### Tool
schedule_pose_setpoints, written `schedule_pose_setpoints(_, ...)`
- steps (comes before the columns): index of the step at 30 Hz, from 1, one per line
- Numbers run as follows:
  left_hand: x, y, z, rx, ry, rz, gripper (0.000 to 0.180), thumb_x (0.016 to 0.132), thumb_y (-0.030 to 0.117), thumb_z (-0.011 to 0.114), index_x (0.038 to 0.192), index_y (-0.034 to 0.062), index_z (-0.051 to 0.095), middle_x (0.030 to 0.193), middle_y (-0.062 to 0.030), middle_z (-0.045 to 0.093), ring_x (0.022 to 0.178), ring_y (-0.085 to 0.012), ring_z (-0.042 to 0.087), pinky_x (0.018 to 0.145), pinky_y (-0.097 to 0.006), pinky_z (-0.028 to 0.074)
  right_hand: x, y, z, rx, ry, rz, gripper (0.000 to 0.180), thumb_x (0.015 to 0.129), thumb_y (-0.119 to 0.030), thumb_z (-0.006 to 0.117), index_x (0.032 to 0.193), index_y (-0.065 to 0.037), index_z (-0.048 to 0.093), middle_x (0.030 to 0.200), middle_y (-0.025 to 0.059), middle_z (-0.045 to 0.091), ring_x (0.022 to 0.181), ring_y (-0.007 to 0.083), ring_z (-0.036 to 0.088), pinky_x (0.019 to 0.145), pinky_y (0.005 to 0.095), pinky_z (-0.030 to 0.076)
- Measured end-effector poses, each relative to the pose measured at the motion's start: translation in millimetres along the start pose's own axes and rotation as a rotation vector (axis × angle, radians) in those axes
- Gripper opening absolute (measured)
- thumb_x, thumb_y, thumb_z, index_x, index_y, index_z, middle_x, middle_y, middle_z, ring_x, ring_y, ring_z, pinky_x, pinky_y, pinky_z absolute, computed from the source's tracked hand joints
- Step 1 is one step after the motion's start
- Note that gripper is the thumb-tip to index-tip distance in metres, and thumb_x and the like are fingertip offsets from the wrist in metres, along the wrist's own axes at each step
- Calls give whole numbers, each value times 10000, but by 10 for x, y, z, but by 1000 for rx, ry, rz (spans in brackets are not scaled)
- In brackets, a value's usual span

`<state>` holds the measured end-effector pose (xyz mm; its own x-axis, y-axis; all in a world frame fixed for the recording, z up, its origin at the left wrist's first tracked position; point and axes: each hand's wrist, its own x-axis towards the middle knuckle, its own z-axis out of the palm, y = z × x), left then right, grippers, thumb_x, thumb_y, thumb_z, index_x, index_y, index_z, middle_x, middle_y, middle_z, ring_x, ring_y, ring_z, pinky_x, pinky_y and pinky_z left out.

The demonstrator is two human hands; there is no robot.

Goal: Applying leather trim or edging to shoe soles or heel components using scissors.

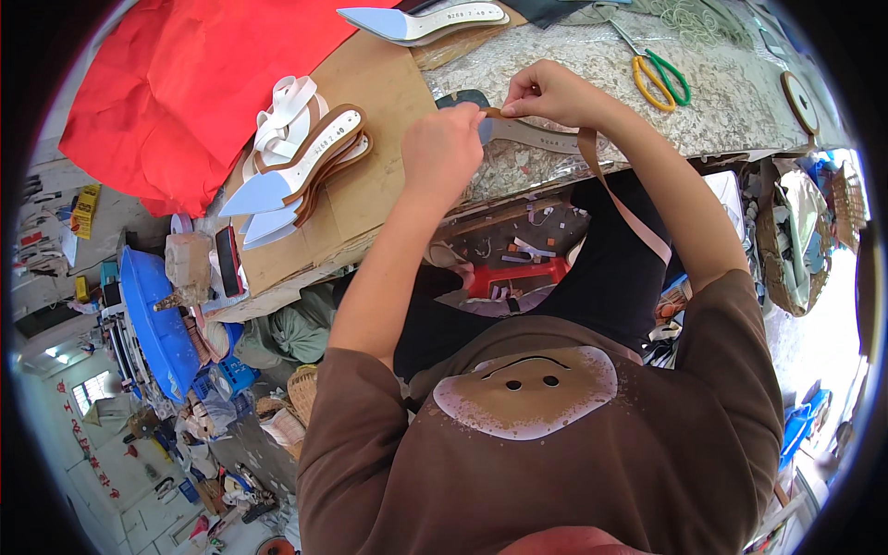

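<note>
The room is a crowded workshop, and the grey speckled stone desk (721, 102) stands in front of the person. A flat brown sheet of cardboard (370, 120) lies over the left part of the desk, and a big red cloth (194, 83) covers the far left corner.

Both hands are up over the near edge of the desk. The left hand (442, 153) is pressed together, pinching one end of a long thin tan strap (610, 185). The right hand (550, 92) pinches the same strap just beside it with thumb and fingertip. The rest of the strap hangs down off the near edge, over the person's lap. Under the hands lies a flat grey shoe sole with a pointed toe (536, 137).

To do this step well, I think the hands should stay close together, keep the strap flat with no twist, and line its end up with the sole's edge before pressing.

A stack of pointed white and brown shoe soles (296, 176) lies on the cardboard, with small dark print I cannot read. Another pale pointed sole (425, 20) lies at the far edge. Scissors with yellow and green handles (659, 79) lie to the right. A yellow box-shaped package (85, 208) sits on shelves far left, and red marks (83, 435) show on a pale wall below.
</note>
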<state>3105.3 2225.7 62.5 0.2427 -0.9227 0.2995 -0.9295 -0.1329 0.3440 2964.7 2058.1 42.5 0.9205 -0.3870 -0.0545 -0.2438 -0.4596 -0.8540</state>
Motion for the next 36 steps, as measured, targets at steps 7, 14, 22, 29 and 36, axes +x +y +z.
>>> schedule_pose_setpoints(7,377,-40,-115,-64,-254,87,168,834,193,623,913,90,729,774,-147,677,731,-343,651,662,-432,510,-148,-315,269,-461,294,1,147,829,-171,675,844,-24,677,799,136,668,748,294,648,672,378,514)
schedule_pose_setpoints(14,645,-169,-19,-170,-431,303,210,790,124,631,968,75,731,858,-147,703,808,-326,668,746,-397,523,-249,-226,416,-656,389,4,127,822,-146,632,873,-29,630,894,142,638,846,348,641,715,452,518)
schedule_pose_setpoints(22,697,-96,167,4,-426,485,159,771,34,601,880,56,714,833,-153,682,812,-353,655,736,-432,519,-486,-304,274,-859,243,-24,176,765,-42,651,941,-42,647,952,116,641,890,311,667,710,408,551)
schedule_pose_setpoints(29,423,208,163,184,-411,487,106,775,83,612,842,80,695,794,-132,670,788,-351,647,703,-454,511,-643,-278,143,-917,187,-120,192,748,-38,668,933,-40,619,959,93,624,879,289,670,698,388,553)
schedule_pose_setpoints(36,405,143,224,17,-266,611,162,813,140,630,966,129,683,842,-93,653,859,-299,632,742,-420,486,-896,-29,-126,-884,154,-332,147,852,-150,637,893,-46,541,857,81,550,775,296,630,629,413,495)
